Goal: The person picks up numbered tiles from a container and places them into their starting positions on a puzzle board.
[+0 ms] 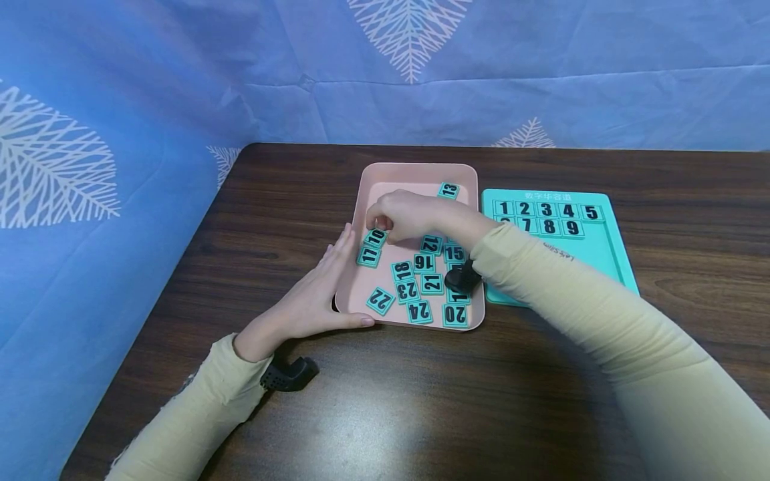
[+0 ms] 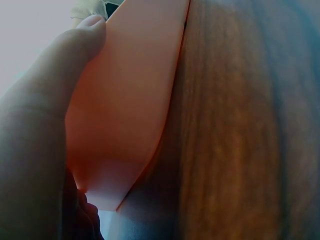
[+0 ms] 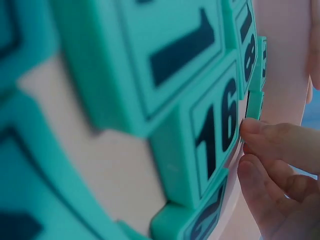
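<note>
The right hand's (image 1: 406, 212) fingers are bent, their tips just beside tile 10 (image 1: 375, 238); whether they pinch it, I cannot tell. Tile 11 (image 1: 369, 256) lies just nearer the person. The left hand's (image 1: 315, 294) fingers reach straight along the tray's (image 1: 409, 175) left side, thumb at its near edge. Right of all fingers sits the board (image 1: 592, 250). Beneath is a dark, wood-grained table (image 1: 361, 414); beyond the fingers and leftward hangs blue, leaf-printed cloth (image 1: 301, 53).

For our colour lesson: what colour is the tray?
The tray is pale pink, clearest in the head view.
</note>
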{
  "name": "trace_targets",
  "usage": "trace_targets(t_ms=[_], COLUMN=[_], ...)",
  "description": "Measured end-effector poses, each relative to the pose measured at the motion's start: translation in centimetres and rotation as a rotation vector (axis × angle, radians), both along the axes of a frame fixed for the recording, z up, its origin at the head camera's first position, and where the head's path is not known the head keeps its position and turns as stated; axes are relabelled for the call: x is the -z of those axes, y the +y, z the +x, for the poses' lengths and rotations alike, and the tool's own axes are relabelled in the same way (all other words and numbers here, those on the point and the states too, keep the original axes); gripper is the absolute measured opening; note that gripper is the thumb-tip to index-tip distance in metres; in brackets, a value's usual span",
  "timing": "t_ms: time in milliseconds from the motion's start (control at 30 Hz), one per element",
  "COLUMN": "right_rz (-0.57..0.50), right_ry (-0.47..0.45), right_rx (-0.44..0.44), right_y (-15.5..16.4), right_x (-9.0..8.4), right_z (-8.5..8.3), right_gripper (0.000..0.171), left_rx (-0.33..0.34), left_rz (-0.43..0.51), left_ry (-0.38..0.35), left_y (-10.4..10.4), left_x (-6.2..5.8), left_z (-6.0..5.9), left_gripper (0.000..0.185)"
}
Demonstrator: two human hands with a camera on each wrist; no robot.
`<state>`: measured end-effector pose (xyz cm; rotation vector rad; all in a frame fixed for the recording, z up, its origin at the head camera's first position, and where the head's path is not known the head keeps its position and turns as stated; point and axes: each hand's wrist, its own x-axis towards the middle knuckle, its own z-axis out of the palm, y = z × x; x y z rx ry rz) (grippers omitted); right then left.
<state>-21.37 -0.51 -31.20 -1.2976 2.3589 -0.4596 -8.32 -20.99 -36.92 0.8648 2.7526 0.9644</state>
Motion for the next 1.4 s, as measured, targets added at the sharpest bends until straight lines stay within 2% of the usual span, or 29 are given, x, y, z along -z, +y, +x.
trace_targets(t_ms=[167, 400, 667, 967, 1400], right_rz=[-0.013, -0.062, -0.112, -0.134, -0.239], right_ry=[-0.024, -0.056, -0.040, -0.077, -0.013], right_rx=[0.031, -0.007, -0.022, 0.043, 0.176], right_y=[0.3, 1.0, 1.7, 3.4, 8.5], right_x=[0.2, -0.1, -1.0, -2.7, -3.6], right_z=[0.1, 0.4, 1.0, 1.8, 3.4], right_gripper=[0.019, 0.023, 0.019, 0.026, 0.025], left_rx=[-0.008, -0.004, -0.010, -0.010, -0.017], left_rz=[-0.007, 0.000, 0.015, 0.015, 0.010], left_ry=[-0.006, -0.011, -0.038, -0.029, -0.044], left_y=[0.1, 0.0, 0.1, 0.1, 0.2], left_x=[0.0, 0.0, 0.0, 0.0, -0.1], left_z=[0.0, 0.0, 0.1, 0.2, 0.2], left_gripper=[0.122, 0.121, 0.121, 0.122, 0.123])
